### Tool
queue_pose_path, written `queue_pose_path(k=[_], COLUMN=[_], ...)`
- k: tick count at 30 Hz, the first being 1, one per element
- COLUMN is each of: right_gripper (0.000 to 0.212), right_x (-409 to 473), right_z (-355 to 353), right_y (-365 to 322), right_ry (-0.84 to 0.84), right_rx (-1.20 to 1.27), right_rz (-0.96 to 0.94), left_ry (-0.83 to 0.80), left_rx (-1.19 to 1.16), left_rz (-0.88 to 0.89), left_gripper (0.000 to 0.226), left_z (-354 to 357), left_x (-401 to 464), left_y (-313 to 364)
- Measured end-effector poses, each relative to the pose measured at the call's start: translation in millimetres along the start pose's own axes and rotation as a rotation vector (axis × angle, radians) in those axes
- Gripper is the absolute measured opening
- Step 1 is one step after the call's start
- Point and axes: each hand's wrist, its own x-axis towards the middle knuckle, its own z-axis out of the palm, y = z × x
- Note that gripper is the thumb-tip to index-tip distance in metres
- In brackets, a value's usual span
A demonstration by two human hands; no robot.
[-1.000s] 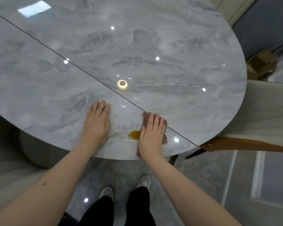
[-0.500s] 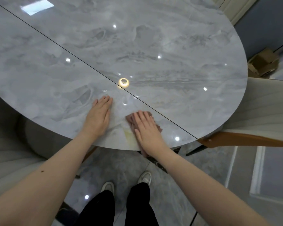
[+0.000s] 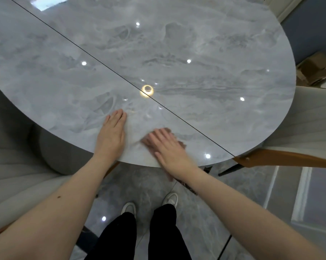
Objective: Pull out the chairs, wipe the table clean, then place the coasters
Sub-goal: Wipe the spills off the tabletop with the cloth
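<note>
- desk (image 3: 196,53): round, glossy grey marble top with a thin dark seam across it; it looks slick, so a cloth should glide with little drag.
- chairs: one pale chair (image 3: 308,128) stands at the right edge, another (image 3: 17,166) at the left, both back from the desk.
- left hand (image 3: 111,136): flat on the desk near the front edge, fingers straight and together, holding nothing.
- right hand (image 3: 167,147): blurred, palm down, fingers spread straight, pressing the cloth.
- cloth (image 3: 181,144): brown, soft and limp, on the desk near the front edge under the right hand; best driven with a flat palm on its middle.
- coasters: none in view.
</note>
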Motion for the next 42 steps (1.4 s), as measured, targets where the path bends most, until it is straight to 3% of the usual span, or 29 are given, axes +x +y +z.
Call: queue_pose_path(k=[3,7,9,12,15,17,20,24,30,36,38,42], right_gripper=[0.061,0.058,0.058,0.059,0.058,0.058,0.054,0.057,0.056,0.052,0.048,0.044], right_x=[-10.1,30.9,50.1,39.3,-7.5,-34.7,-49.6,-13.7,21.2,-34.2,-55.1,-82.7], right_z=[-11.5,-3.8,6.1,15.7,14.4,3.3,-13.9,-6.5,18.5,17.6,7.9,-20.4], right_y=[42.5,6.1,-29.7,-66.7,-39.2,2.0,47.8,21.0,-65.2,-44.0,-22.6,19.1], right_ry=[0.055,0.173,0.184,0.134,0.019,0.034,0.067,0.193,0.156,0.021,0.011,0.064], right_rx=[-0.001,0.047,0.047,0.053,0.006,-0.011,0.019,0.061,0.079,0.1,0.115,0.234], right_rz=[0.244,0.476,0.448,0.259,0.06,0.112,0.361,0.506,0.174,-0.221,-0.201,0.01], left_ry=[0.013,0.018,0.017,0.001,0.01,0.021,0.021,0.028,0.014,0.01,0.015,0.033], left_rx=[0.009,-0.002,-0.01,-0.018,-0.022,-0.016,-0.016,-0.015,-0.034,-0.008,-0.004,0.01], left_rz=[0.008,-0.003,0.001,0.001,0.005,0.003,-0.005,-0.007,0.006,0.008,0.011,0.013], left_gripper=[0.059,0.059,0.059,0.061,0.06,0.059,0.059,0.059,0.06,0.055,0.052,0.051], left_z=[0.5,0.0,-0.1,0.4,-0.2,-0.5,-0.1,0.1,0.7,1.1,0.3,1.9], left_x=[-1.5,-1.5,-1.1,0.2,-0.6,-1.7,-2.8,-2.0,-0.5,0.4,-0.3,-2.1], left_y=[1.9,4.2,3.9,1.5,2.9,3.5,4.0,3.8,0.3,-1.0,0.0,2.1])
